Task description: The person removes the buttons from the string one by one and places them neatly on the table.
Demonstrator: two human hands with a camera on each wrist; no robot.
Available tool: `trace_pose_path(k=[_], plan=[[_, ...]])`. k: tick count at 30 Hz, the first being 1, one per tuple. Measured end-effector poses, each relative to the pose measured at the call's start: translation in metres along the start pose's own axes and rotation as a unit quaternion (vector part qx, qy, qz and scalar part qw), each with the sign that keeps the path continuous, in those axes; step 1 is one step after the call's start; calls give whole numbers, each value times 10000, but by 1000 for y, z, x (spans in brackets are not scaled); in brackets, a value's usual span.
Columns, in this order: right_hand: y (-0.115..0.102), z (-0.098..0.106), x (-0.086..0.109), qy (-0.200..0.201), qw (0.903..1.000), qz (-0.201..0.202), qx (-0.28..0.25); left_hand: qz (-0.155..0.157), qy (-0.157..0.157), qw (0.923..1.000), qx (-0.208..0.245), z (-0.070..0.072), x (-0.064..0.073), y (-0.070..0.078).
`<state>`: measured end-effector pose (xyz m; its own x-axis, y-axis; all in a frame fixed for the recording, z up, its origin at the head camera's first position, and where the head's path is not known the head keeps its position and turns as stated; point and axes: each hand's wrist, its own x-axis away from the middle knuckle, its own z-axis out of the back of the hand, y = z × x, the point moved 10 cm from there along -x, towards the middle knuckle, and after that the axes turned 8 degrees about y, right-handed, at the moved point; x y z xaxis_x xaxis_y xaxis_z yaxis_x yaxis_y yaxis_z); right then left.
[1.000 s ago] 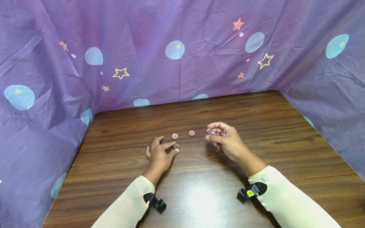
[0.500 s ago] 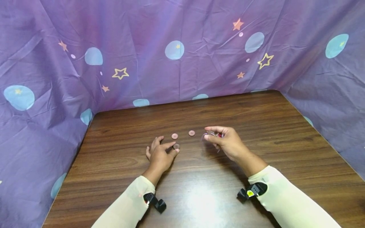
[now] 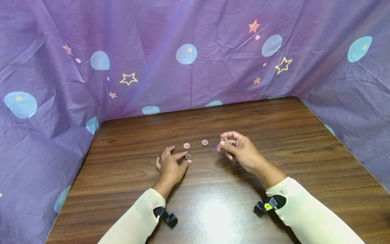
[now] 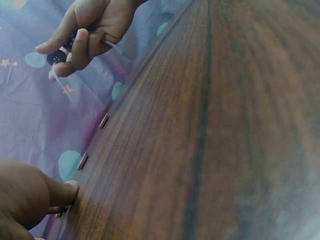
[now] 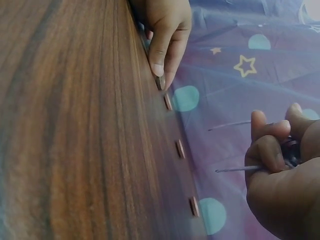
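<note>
My left hand [image 3: 171, 166] rests on the wooden table, its thumb and index finger pinching a dark button [image 3: 188, 157] at the edges. Two pinkish buttons lie flat just beyond it, a nearer one [image 3: 187, 145] and another [image 3: 204, 142] farther right. Raised above the tabletop, my right hand [image 3: 240, 149] pinches a dark button [image 4: 56, 57] between thumb and fingers. A thin pale purple cord [image 5: 231, 170] trails from this hand. More small dark pieces sit in its curled fingers, mostly hidden. In the right wrist view one more button [image 5: 194, 206] lies on the table.
The brown wooden table [image 3: 128, 210] reaches back to a purple curtain [image 3: 158, 61] printed with stars and blue dots, which also hangs along both sides. Black wrist cameras sit on the pale sleeves [image 3: 134, 217].
My right hand's fingers have shifted around the button they hold, and a purple cord end now hangs at the fingertips. The left hand and the buttons on the table have stayed in place.
</note>
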<state>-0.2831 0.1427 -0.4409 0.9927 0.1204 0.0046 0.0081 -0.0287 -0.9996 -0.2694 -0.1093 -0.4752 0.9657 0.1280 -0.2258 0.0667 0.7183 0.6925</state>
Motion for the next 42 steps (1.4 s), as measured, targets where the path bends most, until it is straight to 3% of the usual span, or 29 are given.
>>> trace_pose_path(k=[7,17,24,32,42], plan=[[-1,5,-3,159,9991,15,-398,-41,-8,10000,-3,2,-1,2],[-6,14,-2,456,9989,111,-28,-7,-38,10000,9,2,-2,1],[-6,12,-1,339,9990,74,297,51,-62,10000,29,2,0,1],[-4,10,-4,301,9994,56,-160,21,35,9999,110,4,1,3],[-2,13,-2,355,9993,85,26,166,116,9996,221,3,0,-2]])
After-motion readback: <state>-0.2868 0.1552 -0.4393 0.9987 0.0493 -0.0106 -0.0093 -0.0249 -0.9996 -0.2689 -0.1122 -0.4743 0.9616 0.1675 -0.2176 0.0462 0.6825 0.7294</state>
